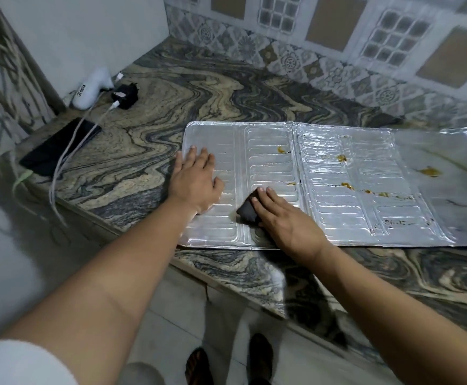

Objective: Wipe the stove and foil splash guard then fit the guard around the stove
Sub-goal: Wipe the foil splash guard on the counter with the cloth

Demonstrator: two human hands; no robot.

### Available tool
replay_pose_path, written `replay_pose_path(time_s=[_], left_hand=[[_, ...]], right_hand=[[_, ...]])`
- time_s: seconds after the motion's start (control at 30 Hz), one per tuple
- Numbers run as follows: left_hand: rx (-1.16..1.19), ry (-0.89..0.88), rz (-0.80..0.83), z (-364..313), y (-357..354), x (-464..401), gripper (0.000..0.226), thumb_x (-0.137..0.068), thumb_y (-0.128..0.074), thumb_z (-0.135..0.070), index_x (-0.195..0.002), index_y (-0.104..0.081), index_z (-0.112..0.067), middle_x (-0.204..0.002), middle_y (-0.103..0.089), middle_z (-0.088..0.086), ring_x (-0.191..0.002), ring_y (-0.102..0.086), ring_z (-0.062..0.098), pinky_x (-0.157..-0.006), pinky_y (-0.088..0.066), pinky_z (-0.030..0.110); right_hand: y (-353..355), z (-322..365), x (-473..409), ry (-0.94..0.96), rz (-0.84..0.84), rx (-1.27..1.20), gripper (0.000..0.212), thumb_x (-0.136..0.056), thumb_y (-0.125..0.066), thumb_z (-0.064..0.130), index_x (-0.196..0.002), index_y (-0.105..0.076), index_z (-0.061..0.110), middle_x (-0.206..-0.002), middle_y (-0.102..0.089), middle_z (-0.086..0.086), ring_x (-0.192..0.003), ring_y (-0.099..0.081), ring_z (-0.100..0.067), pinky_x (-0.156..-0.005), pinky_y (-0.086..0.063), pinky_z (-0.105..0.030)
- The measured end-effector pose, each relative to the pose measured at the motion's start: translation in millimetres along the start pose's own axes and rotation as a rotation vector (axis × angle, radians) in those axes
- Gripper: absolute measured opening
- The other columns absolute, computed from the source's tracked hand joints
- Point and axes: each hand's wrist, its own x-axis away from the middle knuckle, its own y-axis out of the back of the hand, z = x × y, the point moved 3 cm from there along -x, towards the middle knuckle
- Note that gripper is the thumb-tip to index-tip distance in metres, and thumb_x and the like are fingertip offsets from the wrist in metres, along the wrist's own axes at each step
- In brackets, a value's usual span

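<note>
Marbled stone counter (188,87) bears flat foil guard (338,190) beneath patterned wall tiles (254,43).

Foil splash guard (338,176) running off the right edge, dark cloth (247,211) half buried under the right hand (285,220), far-left cables blurred, white charger's lettering unreadable
</note>
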Motion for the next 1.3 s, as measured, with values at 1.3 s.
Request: replay_pose_path(time_s=[1.3], left_hand=[[0.131,0.053,0.05,-46.1,-11.7,24.8,0.072,-0.092,-0.011,-0.069,-0.155,0.007,-0.039,-0.165,0.017,0.008,-0.15,0.02,0.034,-0.12,0.007,0.056]], right_hand=[[16.2,-94.0,-95.8,-0.048,0.016,0.031,0.059,-0.098,-0.021,0.041,-0.154,-0.025,0.022,-0.16,-0.024,-0.014,-0.145,-0.023,-0.041,-0.115,-0.026,-0.052]])
